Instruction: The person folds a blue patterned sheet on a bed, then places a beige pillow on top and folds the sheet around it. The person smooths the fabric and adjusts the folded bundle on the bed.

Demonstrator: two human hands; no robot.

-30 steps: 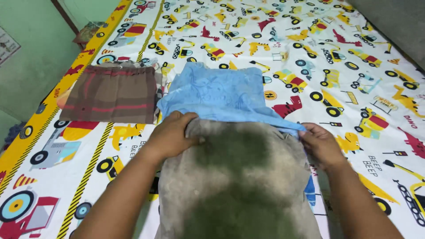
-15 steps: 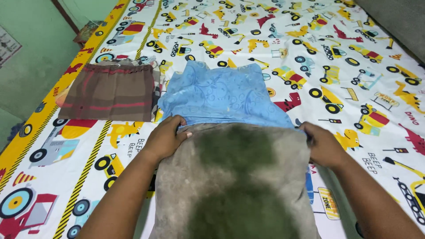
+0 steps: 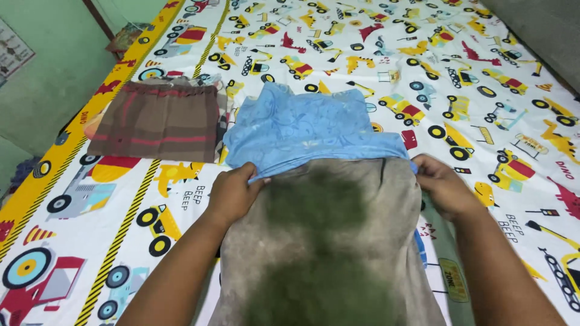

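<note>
Lots you can't see here; the pillow runs off the near edge of the frame, grey-beige with a big dark green patch down its middle, and its far end is tucked under the blue cover, so that end is hidden; a bit of blue also peeks out along the pillow's right side, hard to say how far it goes underneath; both forearms are cut off at the bottom too. Left hand sits at the pillow's far left corner, fingers curled shut and pinching the cover's near hem, thumb side on top, fingertips mostly buried in the fabric; right hand is at the far right corner, fingers bent closed around the hem there, tips hidden behind the cloth so I can't tell exactly how much it's got. The cover lies flat beyond the pillow, stretching toward the far side, light blue with a swirly pattern; just left of it, touching or nearly so, is a folded brown cloth with red stripes; everything's on a bedsheet printed with trucks and diggers, yellow border on the left; green wall past that.
</note>
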